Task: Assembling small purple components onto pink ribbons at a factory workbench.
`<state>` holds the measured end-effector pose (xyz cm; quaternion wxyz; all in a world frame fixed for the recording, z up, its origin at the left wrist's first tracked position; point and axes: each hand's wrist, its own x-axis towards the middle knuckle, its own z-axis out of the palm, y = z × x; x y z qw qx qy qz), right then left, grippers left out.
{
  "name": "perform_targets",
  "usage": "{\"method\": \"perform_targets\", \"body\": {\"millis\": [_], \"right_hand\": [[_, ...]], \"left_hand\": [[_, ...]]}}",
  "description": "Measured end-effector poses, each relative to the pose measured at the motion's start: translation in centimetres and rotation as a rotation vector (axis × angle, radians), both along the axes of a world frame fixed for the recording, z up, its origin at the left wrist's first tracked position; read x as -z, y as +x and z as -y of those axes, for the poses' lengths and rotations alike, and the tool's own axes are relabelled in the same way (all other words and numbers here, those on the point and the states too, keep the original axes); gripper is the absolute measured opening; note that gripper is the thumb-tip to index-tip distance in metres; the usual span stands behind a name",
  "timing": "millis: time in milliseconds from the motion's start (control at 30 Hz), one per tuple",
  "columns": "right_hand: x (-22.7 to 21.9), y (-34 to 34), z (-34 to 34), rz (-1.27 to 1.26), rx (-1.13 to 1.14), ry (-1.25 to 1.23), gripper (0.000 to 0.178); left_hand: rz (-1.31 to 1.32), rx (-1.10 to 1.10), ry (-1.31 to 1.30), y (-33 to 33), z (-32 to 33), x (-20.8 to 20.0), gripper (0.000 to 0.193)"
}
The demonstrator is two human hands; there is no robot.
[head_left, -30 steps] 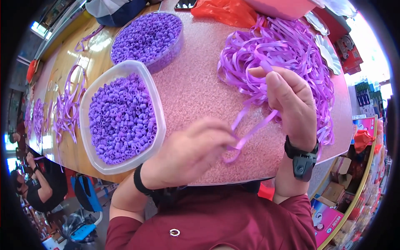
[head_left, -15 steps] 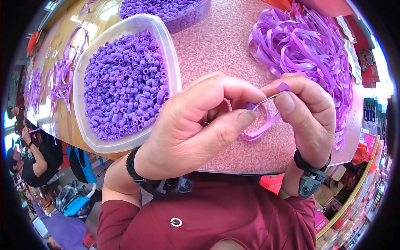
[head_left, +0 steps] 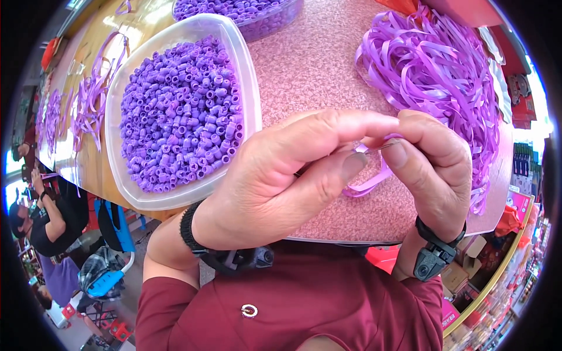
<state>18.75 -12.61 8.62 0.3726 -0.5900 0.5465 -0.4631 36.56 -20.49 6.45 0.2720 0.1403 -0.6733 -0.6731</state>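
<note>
Above the near part of the table my two hands meet at the fingertips. My left hand is closed, thumb against fingers, around a thin metal needle whose tip reaches to my right thumb. Most of the needle's length is hidden in the left palm. My right hand pinches the end of a purple ribbon between thumb and forefinger, right at that tip. The ribbon's loop hangs below the fingertips over the pink tabletop. Whether the needle passes through the ribbon is too small to tell.
To the left stands a translucent tub full of small purple bell-shaped plastic pieces, with a second tub behind. A heap of purple ribbons lies at right. More ribbons lie far left; a co-worker sits beyond.
My left forefinger has stretched further over toward the right fingers, and the hands sit slightly lower. Less of the needle and ribbon end shows between the fingertips. The view has shifted a little.
</note>
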Motion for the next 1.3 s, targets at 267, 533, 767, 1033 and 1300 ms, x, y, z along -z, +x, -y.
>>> {"method": "perform_targets", "body": {"millis": [267, 533, 767, 1033, 1300], "right_hand": [[-0.3, -0.2, 0.0, -0.056, -0.002, -0.012, 0.014], [-0.3, -0.2, 0.0, -0.039, -0.001, -0.011, 0.013], [0.0, -0.1, 0.2, -0.072, 0.014, -0.088, 0.01], [0.6, 0.9, 0.5, -0.505, 0.123, -0.348, 0.011], [1.1, 1.3, 0.4, -0.66, 0.059, -0.432, 0.013]], "left_hand": [[-0.006, 0.021, -0.033, 0.0, 0.0, -0.2, 0.032], [0.001, 0.023, -0.083, 0.0, 0.1, -0.3, 0.033], [0.07, -0.018, -0.066, 0.1, -0.1, -0.4, 0.032], [0.075, -0.093, -0.016, 0.0, -0.3, 0.0, 0.031], [0.032, -0.134, 0.126, -0.2, -0.5, -0.2, 0.021]]}}
